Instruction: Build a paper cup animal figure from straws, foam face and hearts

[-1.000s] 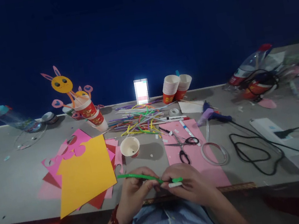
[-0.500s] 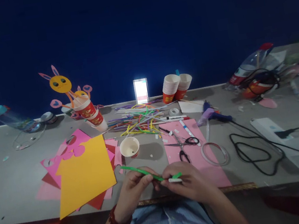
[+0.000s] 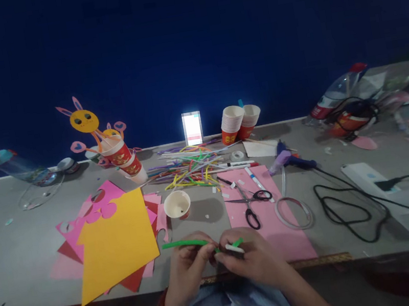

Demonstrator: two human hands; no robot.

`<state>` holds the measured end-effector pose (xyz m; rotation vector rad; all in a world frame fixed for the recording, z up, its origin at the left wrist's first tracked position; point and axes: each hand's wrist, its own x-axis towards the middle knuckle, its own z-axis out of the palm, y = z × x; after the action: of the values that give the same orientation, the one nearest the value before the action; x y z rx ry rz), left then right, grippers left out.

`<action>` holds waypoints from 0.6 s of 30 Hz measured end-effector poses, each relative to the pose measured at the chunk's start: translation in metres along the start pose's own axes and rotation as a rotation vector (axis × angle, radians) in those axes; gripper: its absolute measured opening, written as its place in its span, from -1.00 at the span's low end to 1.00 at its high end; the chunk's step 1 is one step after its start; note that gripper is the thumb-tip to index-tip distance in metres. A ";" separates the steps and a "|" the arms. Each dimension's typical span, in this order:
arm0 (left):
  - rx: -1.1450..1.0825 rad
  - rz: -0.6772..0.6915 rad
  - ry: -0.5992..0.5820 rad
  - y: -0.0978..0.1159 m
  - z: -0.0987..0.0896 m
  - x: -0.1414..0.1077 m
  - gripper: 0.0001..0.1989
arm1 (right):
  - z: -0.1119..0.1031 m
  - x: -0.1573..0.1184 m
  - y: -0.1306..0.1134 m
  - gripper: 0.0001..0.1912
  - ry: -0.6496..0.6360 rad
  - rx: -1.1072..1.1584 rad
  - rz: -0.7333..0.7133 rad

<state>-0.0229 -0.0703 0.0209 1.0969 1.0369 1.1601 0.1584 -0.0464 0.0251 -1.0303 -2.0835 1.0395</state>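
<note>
Between my two hands is a green pipe cleaner (image 3: 188,243), its long end sticking out to the left and its short end showing past my right fingers. My left hand (image 3: 194,264) pinches it between thumb and forefinger. My right hand (image 3: 246,256) is closed on its other part, along with a short white stick-like piece (image 3: 234,248) whose kind I cannot make out. The fingertips nearly meet and hide the middle of the pipe cleaner. A paper cup (image 3: 177,205) stands just beyond my left hand. Black-handled scissors (image 3: 250,200) lie open on pink paper (image 3: 281,244) beyond my right hand.
Yellow paper (image 3: 120,244) tops coloured sheets at left. Behind them, a bunny-faced figure (image 3: 84,121) rises from stacked cups (image 3: 116,151). Several pipe cleaners (image 3: 191,168) lie mid-table, near cup stacks (image 3: 231,124). A glue gun (image 3: 294,158), black cable (image 3: 357,237) and power strip (image 3: 363,174) occupy the right.
Both hands appear slightly lower in view. The green pipe cleaner's long end has swung from slanting to nearly level, and the white piece now tilts more steeply.
</note>
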 end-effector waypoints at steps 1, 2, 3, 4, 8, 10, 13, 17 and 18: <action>-0.010 -0.009 -0.007 -0.001 0.000 0.000 -0.77 | 0.001 -0.001 0.000 -0.83 0.002 0.014 -0.006; -0.028 -0.024 -0.015 -0.002 0.000 0.000 -0.77 | 0.001 -0.001 0.001 -0.81 -0.001 0.036 -0.012; -0.055 -0.046 -0.027 -0.003 0.000 0.000 -0.75 | 0.002 -0.002 0.001 -0.80 -0.003 0.066 -0.016; -0.092 -0.070 -0.039 -0.004 0.000 0.000 -0.74 | 0.002 -0.002 0.001 -0.78 -0.001 0.100 -0.019; -0.272 -0.147 -0.090 -0.009 0.003 0.000 -0.69 | 0.004 -0.001 -0.001 -0.70 0.035 0.208 -0.041; -0.337 -0.165 -0.067 -0.011 0.005 0.001 -0.69 | 0.004 0.000 -0.001 -0.69 0.018 0.266 -0.014; -0.372 -0.185 0.022 -0.014 0.006 0.002 -0.71 | 0.002 0.001 0.001 -0.69 -0.057 0.377 0.073; -0.328 -0.124 0.052 -0.017 0.003 0.003 -0.79 | 0.002 0.000 0.006 -0.75 -0.068 0.396 0.130; -0.313 -0.099 0.045 -0.018 0.001 0.003 -0.82 | 0.002 0.000 0.006 -0.77 -0.061 0.382 0.127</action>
<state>-0.0184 -0.0689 0.0029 0.7679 0.8965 1.2231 0.1596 -0.0451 0.0191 -0.9513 -1.7852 1.4796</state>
